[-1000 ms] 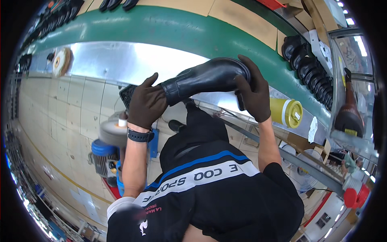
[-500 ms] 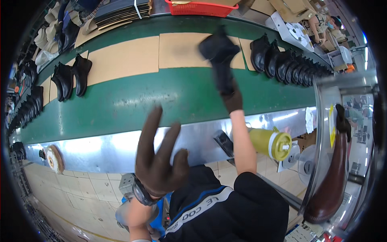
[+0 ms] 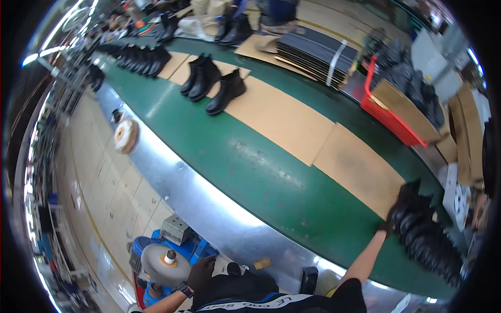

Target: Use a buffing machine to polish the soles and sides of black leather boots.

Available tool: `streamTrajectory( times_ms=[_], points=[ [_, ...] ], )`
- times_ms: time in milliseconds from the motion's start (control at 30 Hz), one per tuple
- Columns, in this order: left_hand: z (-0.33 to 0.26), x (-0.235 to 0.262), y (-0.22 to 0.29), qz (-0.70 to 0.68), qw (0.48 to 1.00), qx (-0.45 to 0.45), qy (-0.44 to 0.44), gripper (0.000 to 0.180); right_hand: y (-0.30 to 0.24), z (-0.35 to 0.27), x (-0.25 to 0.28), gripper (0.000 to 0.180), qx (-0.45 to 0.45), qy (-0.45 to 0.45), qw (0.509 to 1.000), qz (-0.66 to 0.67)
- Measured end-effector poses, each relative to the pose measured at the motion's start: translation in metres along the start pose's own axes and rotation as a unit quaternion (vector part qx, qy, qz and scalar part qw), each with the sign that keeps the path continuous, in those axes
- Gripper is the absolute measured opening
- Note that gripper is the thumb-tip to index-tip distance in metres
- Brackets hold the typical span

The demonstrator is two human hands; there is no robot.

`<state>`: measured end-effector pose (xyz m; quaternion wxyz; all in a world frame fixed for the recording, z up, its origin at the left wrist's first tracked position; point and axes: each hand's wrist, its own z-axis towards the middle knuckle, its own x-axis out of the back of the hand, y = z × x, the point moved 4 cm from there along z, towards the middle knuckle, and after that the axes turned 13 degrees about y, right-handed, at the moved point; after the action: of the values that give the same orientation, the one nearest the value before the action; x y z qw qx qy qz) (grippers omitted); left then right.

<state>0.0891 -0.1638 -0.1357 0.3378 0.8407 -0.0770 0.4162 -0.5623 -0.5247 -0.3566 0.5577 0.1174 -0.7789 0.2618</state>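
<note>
While the right hand [image 3: 392, 223] stretches far out across the green conveyor belt [image 3: 245, 156], it meets the nearest boot of a tight row of black boots [image 3: 425, 235] standing at the belt's near end, at about four o'clock from the belt's middle. That hand is gloved dark and half hidden against the boot leather, so I cannot tell whether its fingers grip the boot or only press on it. The left hand [image 3: 201, 272], also gloved, hangs low by the person's hip at about seven o'clock, fingers loosely curled and grasping nothing, just beside a round grey buffing wheel [image 3: 160, 262] on a blue machine.

I judge the reach to be the weak point: the arm is nearly straight, so any pull comes from the fingertips alone. A boot dragged that way could tip and knock its neighbours, which touch one another. The row also stands close to the belt's metal edge [image 3: 219, 208], so a toppled boot could slide off toward the floor. The free hand near the wheel risks a brush with it.
</note>
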Motion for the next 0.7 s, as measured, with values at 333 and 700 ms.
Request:
streamTrajectory(
  times_ms=[333, 700],
  points=[
    [-0.036, -0.034, -0.017, -0.039, 0.983, -0.155, -0.093, 0.034, 0.041, -0.347, 0.043, 0.088, 0.233, -0.068, 0.961, -0.135],
    [-0.065, -0.075, -0.057, -0.147, 0.964, -0.220, -0.035, 0.034, 0.104, -0.367, 0.032, 0.085, 0.411, 0.007, 0.903, -0.123]
  ],
)
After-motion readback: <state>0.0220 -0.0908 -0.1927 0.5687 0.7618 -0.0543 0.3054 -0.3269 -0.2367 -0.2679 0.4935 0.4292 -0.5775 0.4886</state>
